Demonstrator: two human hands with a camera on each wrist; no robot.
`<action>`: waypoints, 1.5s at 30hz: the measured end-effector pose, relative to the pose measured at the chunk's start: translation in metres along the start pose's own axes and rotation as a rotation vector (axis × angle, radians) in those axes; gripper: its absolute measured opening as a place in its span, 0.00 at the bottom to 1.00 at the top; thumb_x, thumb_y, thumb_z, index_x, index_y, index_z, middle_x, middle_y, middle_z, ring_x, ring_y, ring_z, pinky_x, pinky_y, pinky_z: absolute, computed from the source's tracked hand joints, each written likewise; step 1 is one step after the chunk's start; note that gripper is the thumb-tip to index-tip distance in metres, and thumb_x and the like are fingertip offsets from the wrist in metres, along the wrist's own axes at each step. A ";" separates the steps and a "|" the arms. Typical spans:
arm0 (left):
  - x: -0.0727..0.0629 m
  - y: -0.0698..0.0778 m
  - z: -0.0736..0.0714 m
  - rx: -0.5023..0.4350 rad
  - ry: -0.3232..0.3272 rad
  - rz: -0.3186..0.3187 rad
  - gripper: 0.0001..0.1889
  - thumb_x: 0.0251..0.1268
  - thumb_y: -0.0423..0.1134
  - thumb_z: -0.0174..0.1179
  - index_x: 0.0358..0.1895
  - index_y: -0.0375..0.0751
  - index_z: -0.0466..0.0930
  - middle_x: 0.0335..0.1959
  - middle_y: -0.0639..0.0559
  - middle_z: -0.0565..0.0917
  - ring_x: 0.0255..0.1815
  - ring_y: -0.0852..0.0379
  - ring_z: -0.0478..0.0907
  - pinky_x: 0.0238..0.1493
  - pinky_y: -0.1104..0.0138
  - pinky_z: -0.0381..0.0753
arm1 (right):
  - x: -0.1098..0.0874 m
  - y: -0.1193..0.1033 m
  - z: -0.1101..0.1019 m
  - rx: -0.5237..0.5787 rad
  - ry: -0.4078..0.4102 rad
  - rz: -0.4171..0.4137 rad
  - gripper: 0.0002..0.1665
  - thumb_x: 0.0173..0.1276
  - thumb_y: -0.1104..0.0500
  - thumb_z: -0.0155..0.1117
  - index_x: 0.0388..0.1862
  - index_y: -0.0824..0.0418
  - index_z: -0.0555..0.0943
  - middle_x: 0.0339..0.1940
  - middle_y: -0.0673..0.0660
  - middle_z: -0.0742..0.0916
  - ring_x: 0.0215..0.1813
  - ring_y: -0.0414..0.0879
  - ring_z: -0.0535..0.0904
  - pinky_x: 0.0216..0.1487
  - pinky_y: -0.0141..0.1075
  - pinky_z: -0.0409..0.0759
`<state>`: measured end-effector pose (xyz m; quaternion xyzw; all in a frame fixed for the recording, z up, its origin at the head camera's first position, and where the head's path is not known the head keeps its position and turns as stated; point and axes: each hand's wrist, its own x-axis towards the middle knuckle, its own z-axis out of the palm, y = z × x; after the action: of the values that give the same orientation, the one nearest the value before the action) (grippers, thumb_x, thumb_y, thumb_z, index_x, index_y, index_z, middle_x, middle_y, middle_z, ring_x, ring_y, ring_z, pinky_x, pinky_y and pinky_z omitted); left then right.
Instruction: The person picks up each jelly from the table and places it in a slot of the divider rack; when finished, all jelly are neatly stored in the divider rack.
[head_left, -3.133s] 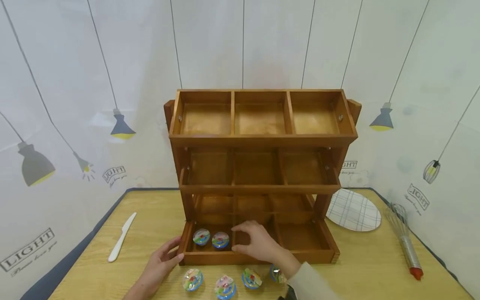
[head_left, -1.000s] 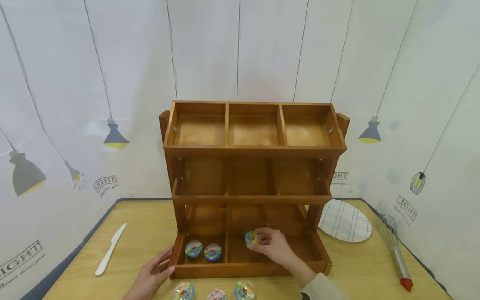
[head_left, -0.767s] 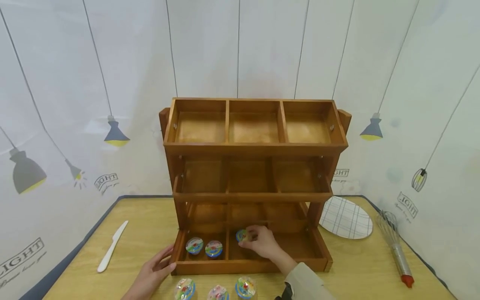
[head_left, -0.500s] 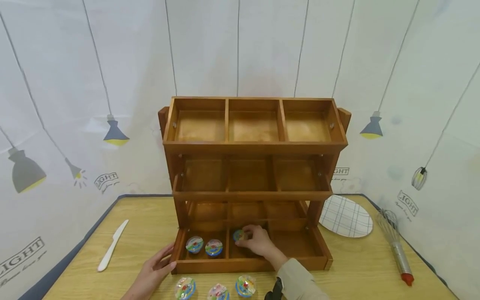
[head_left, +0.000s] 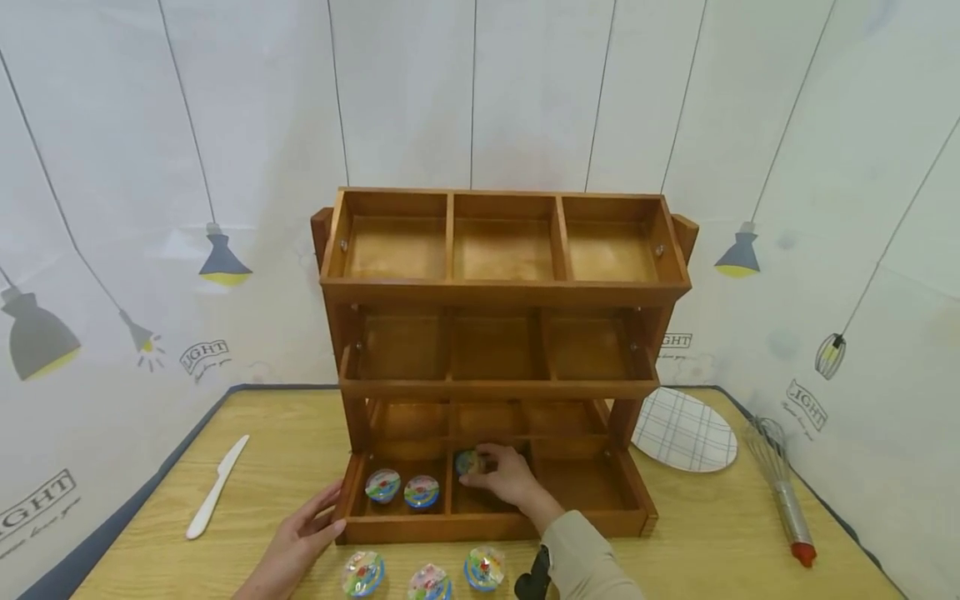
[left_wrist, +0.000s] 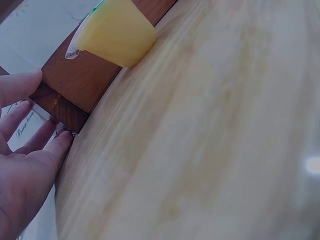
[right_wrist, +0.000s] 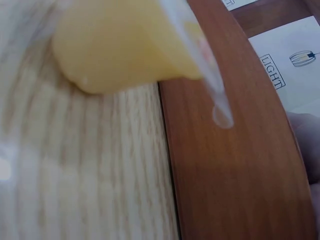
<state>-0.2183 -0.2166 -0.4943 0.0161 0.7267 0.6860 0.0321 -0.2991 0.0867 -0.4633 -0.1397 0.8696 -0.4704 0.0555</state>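
My right hand (head_left: 508, 478) pinches a jelly cup (head_left: 464, 463) at the back left of the rack's bottom middle compartment. Whether the cup touches the wood I cannot tell. In the right wrist view, the front board hides most of that hand (right_wrist: 306, 145). My left hand (head_left: 297, 537) rests its fingertips against the front left corner of the wooden rack (head_left: 495, 528), thumb near the front. Two jelly cups, one left (head_left: 382, 486) and one right (head_left: 422, 493), sit in the bottom left compartment. Three more jelly cups (head_left: 363, 574) stand on the table before the rack.
Higher on the rack are a middle tier (head_left: 495, 388) and a top tier (head_left: 506, 292), each split into three compartments. A white knife (head_left: 217, 487) lies left on the table. At the right are a checked oval plate (head_left: 684, 430) and a whisk (head_left: 783, 492).
The right hand was without a cup at first; it then took the rightmost one from the table. It has carried this left and back inside the middle compartment. The left hand stays put.
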 end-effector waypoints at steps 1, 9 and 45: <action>0.000 0.000 0.000 0.000 0.006 0.000 0.32 0.57 0.32 0.56 0.66 0.40 0.56 0.64 0.39 0.62 0.62 0.43 0.63 0.50 0.71 0.74 | 0.000 -0.001 0.001 0.004 0.017 -0.001 0.38 0.55 0.46 0.64 0.60 0.64 0.67 0.50 0.64 0.78 0.50 0.58 0.73 0.42 0.45 0.77; -0.003 0.003 -0.003 0.020 0.026 0.001 0.31 0.57 0.32 0.56 0.66 0.41 0.57 0.63 0.39 0.62 0.61 0.42 0.64 0.50 0.71 0.73 | -0.011 -0.008 -0.002 0.091 0.384 -0.101 0.28 0.59 0.43 0.59 0.50 0.61 0.75 0.42 0.57 0.83 0.43 0.49 0.78 0.37 0.34 0.78; -0.002 0.004 -0.001 0.005 0.028 -0.042 0.31 0.58 0.35 0.56 0.66 0.44 0.57 0.65 0.41 0.62 0.64 0.45 0.61 0.55 0.65 0.73 | -0.121 0.018 0.018 0.142 -0.051 -0.077 0.32 0.52 0.49 0.67 0.53 0.61 0.73 0.39 0.52 0.81 0.39 0.32 0.72 0.37 0.26 0.71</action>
<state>-0.2168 -0.2177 -0.4903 -0.0087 0.7292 0.6833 0.0362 -0.1828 0.1173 -0.4930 -0.1807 0.8263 -0.5289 0.0694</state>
